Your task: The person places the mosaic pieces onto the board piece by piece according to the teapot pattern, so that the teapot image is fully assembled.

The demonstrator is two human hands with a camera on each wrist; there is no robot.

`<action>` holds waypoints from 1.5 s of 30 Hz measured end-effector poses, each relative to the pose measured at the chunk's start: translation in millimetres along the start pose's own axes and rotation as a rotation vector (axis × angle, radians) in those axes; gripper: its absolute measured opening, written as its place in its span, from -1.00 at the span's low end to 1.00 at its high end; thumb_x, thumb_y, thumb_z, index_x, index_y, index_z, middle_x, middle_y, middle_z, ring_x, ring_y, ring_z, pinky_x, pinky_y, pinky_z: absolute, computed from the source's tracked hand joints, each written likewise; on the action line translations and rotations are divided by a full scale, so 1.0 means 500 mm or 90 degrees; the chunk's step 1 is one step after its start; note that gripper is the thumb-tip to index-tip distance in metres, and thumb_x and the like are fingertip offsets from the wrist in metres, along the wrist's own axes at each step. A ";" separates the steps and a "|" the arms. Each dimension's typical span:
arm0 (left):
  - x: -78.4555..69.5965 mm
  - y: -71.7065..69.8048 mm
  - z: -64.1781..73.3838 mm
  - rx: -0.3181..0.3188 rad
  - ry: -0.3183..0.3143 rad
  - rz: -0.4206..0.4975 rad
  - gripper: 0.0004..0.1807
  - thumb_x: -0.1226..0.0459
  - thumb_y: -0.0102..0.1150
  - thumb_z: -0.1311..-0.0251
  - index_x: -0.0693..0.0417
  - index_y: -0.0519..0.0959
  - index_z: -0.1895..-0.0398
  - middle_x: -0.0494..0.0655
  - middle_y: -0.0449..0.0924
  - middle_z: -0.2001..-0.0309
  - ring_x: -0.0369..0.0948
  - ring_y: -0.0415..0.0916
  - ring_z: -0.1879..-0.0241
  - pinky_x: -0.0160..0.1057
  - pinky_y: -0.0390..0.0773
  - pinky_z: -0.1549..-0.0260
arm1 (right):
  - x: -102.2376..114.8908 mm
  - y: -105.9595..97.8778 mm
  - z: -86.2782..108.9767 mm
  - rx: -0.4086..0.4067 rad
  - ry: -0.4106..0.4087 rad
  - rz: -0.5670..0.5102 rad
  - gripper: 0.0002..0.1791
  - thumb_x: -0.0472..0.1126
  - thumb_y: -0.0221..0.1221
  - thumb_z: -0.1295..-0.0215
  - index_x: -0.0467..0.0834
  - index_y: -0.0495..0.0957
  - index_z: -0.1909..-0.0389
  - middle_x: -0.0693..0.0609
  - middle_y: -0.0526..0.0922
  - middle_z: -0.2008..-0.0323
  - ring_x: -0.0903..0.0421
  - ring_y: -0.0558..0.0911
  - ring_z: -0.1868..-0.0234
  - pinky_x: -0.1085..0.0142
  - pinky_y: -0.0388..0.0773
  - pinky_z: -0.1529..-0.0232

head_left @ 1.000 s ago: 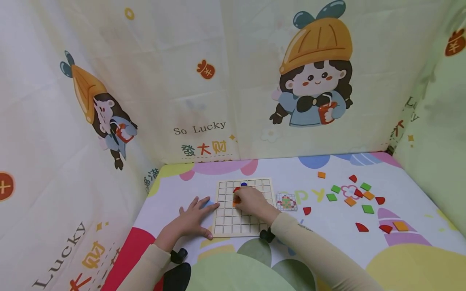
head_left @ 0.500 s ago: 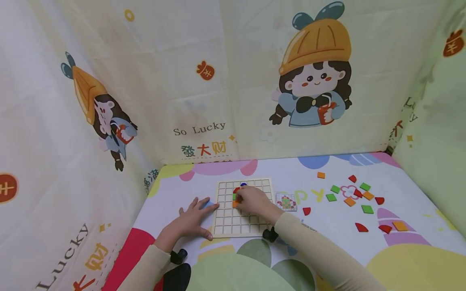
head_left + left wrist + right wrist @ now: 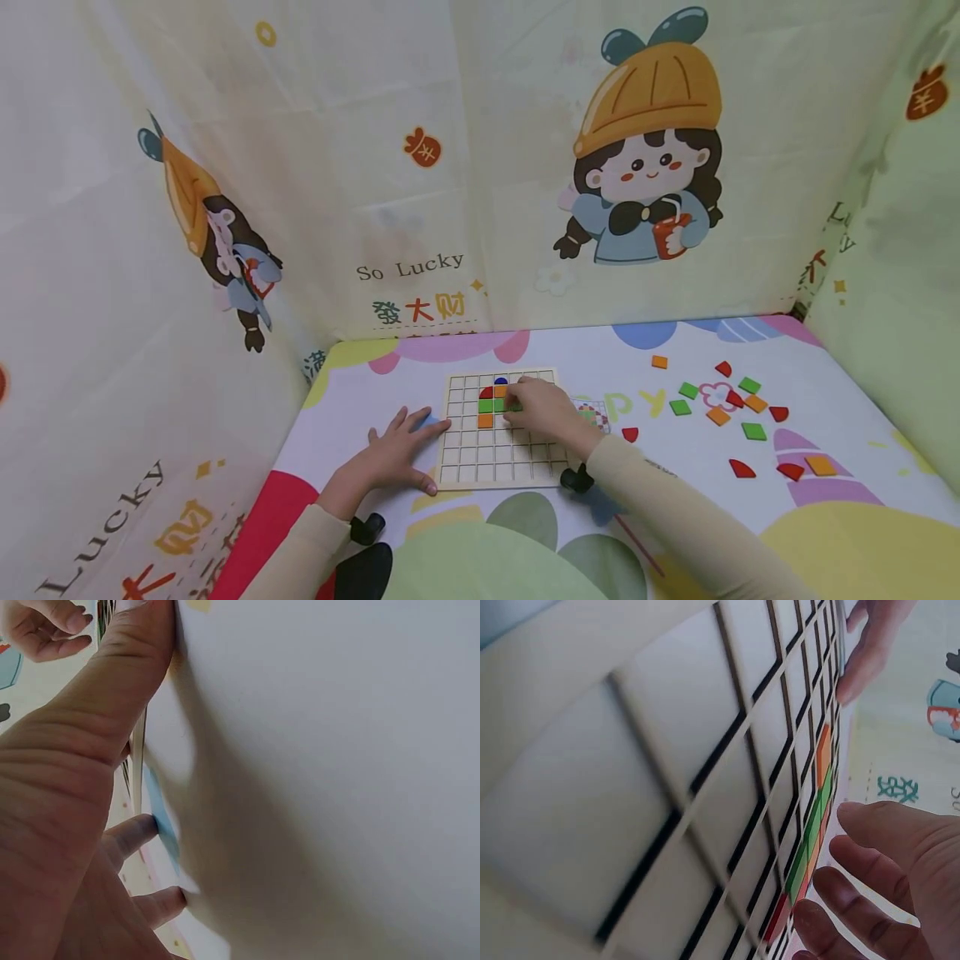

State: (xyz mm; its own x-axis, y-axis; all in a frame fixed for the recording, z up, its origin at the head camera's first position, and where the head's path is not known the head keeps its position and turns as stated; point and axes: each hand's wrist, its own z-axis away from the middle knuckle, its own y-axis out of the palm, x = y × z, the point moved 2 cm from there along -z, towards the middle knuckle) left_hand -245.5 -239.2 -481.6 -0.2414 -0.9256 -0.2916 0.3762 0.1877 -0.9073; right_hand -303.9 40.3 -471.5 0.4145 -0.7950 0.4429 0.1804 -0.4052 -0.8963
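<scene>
Left hand (image 3: 397,450) touching gridded board (image 3: 498,454), grip spread wide, right hand (image 3: 546,412) beside green tiles (image 3: 487,406) — grip loosely parted

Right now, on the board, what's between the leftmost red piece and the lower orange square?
A green square lies between the red piece and the orange square, as the head view shows.

In the head view, we see the left forearm (image 3: 296,542) slanting in from between seven and eight o'clock to the left hand (image 3: 396,454), fingers spread, thumb toward four o'clock. From four o'clock, we follow the right forearm (image 3: 686,512) to the right hand (image 3: 549,413), aimed toward ten, fingers loosely bent.
</scene>
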 end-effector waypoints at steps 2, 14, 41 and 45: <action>0.001 0.002 -0.001 0.000 -0.001 -0.003 0.19 -0.27 0.61 0.28 -0.54 0.25 -0.56 -0.04 -0.02 -0.67 0.31 -0.25 -0.63 0.76 -0.11 -0.21 | -0.011 -0.006 0.004 0.001 0.010 0.009 -0.87 -0.06 0.43 -0.27 0.01 0.69 0.32 0.16 0.61 0.36 0.19 0.51 0.35 0.24 0.57 0.21; 0.004 0.009 -0.004 -0.007 0.000 -0.018 0.20 -0.29 0.60 0.30 -0.55 0.25 -0.57 -0.04 -0.01 -0.67 0.31 -0.25 -0.63 0.77 -0.09 -0.19 | -0.093 -0.061 0.050 -0.007 0.058 0.046 -0.91 -0.11 0.34 -0.32 -0.02 0.68 0.29 0.10 0.67 0.28 0.14 0.55 0.31 0.13 0.62 0.12; 0.008 0.017 -0.010 -0.008 0.004 -0.022 0.20 -0.29 0.60 0.28 -0.56 0.24 -0.57 -0.05 -0.02 -0.67 0.32 -0.24 -0.62 0.77 -0.09 -0.18 | -0.292 -0.150 0.197 0.006 0.129 0.123 -0.66 -0.23 0.32 -0.25 -0.22 0.69 -0.04 -0.33 0.60 -0.12 -0.34 0.56 -0.09 -0.25 0.59 -0.05; 0.012 0.021 -0.011 -0.009 0.004 -0.018 0.20 -0.30 0.60 0.29 -0.56 0.24 -0.57 -0.05 -0.03 -0.67 0.32 -0.24 -0.62 0.77 -0.10 -0.18 | -0.309 -0.153 0.212 0.004 0.138 0.108 -0.67 -0.27 0.33 -0.24 -0.20 0.68 -0.03 -0.35 0.60 -0.12 -0.37 0.57 -0.09 -0.27 0.60 -0.05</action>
State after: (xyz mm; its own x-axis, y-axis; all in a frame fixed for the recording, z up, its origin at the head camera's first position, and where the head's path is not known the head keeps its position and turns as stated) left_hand -247.8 -240.9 -494.4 -0.2572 -0.9284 -0.2682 0.3570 0.1667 -0.9191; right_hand -287.2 241.9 -474.0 0.2386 -0.9298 0.2803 0.1306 -0.2553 -0.9580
